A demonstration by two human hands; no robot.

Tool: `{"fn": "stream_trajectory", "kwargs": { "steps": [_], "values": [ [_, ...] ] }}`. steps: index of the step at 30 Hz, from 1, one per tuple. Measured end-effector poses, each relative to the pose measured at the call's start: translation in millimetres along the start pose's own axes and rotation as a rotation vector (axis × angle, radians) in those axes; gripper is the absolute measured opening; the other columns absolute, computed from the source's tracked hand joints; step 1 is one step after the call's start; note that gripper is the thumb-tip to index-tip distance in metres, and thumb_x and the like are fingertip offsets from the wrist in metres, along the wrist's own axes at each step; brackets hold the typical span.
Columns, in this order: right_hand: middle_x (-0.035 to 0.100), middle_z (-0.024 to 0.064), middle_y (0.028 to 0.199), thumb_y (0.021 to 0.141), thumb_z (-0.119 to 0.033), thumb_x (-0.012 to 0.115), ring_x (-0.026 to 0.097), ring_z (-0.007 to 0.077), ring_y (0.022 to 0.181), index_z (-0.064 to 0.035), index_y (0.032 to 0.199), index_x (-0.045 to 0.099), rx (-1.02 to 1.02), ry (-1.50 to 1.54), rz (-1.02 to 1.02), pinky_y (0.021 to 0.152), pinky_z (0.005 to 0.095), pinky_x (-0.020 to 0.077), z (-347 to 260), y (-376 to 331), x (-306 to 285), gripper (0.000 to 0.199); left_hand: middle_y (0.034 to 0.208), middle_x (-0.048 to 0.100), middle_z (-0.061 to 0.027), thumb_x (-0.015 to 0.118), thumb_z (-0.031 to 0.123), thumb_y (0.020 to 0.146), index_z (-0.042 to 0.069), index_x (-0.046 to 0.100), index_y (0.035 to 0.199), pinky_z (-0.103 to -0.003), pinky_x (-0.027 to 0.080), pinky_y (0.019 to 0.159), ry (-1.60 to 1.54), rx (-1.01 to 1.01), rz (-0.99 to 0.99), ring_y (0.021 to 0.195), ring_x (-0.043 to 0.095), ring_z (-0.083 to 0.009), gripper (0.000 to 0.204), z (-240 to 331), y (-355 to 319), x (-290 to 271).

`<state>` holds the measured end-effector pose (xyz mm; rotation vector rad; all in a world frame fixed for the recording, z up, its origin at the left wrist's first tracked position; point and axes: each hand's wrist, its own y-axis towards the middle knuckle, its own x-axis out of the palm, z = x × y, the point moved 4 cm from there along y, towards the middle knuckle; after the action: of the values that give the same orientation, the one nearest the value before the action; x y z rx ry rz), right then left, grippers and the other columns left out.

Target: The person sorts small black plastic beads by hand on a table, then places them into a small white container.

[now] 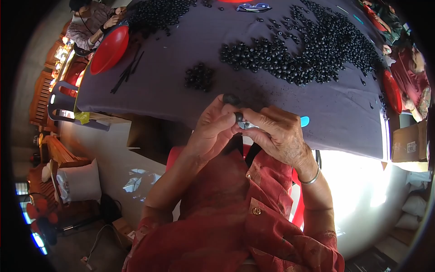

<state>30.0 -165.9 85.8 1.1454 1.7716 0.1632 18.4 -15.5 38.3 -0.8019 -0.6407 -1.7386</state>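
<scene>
Head: left fingers [224,122] hold dark ball [239,117]; right fingers [259,119], tool [305,121]

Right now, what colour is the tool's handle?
The handle is bright blue where it shows, best in the head view.

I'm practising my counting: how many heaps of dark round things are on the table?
3: a far-left heap, a small heap near the middle, and a big heap spread across the right. More could be hidden past the picture's edges.

wearer's two hands [210,129] [280,133], one held tool [305,121], one bracelet [311,178]
</scene>
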Motion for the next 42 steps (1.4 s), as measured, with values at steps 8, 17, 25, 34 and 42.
{"fn": "stream_trajectory", "kwargs": {
  "steps": [8,17,25,34,42],
  "values": [
    [0.058,0.0025,0.067,0.074,-0.022,0.074,0.057,0.0199,0.059,-0.0101,0.104,0.064,0.028,0.094,0.108,0.048,0.0332,0.0459,2.8,-0.9,5.7,0.033,0.099,0.058,-0.0015,0.06,0.01,0.09,0.007,0.047,0.119,-0.025,0.05,0.076,-0.033,0.02,-0.004,0.091,0.058,-0.0108,0.032,-3.7,-0.4,-2.4],
    [0.061,0.007,0.072,0.075,-0.016,0.074,0.058,0.0207,0.057,-0.003,0.108,0.064,-0.019,-0.015,0.01,0.049,0.0316,0.0465,0.1,-0.3,-1.7,0.037,0.1,0.055,-0.002,0.051,0.005,0.093,0.009,0.046,0.111,-0.03,0.046,0.085,-0.054,0.016,0.017,0.091,0.055,-0.0114,0.02,-6.4,-0.9,3.3],
    [0.061,0.0075,0.072,0.077,-0.016,0.072,0.059,0.0228,0.059,-0.0024,0.11,0.063,-0.007,0.047,0.035,0.051,0.0322,0.0483,4.3,-1.0,2.3,0.036,0.094,0.055,-0.0004,0.053,0.007,0.093,0.01,0.046,0.105,-0.03,0.046,0.082,-0.072,0.023,0.035,0.088,0.054,-0.01,0.014,-8.1,-2.3,0.7],
    [0.062,0.0084,0.074,0.081,-0.017,0.069,0.062,0.0239,0.062,-0.0017,0.109,0.062,0.027,0.066,0.026,0.053,0.032,0.0501,4.7,-1.4,3.3,0.033,0.092,0.058,-0.0009,0.052,0.007,0.093,0.01,0.046,0.107,-0.033,0.05,0.086,-0.066,0.038,0.043,0.087,0.059,-0.011,0.015,-8.4,-4.2,2.4],
    [0.062,0.0084,0.074,0.083,-0.018,0.067,0.062,0.0235,0.061,-0.0026,0.109,0.063,0.055,0.069,0.018,0.053,0.0317,0.0503,3.7,-0.9,1.6,0.03,0.091,0.058,-0.0017,0.051,0.007,0.094,0.009,0.046,0.108,-0.035,0.051,0.085,-0.048,0.047,0.105,0.084,0.059,-0.0106,0.015,-9.5,-4.9,5.3]
  ]
}}
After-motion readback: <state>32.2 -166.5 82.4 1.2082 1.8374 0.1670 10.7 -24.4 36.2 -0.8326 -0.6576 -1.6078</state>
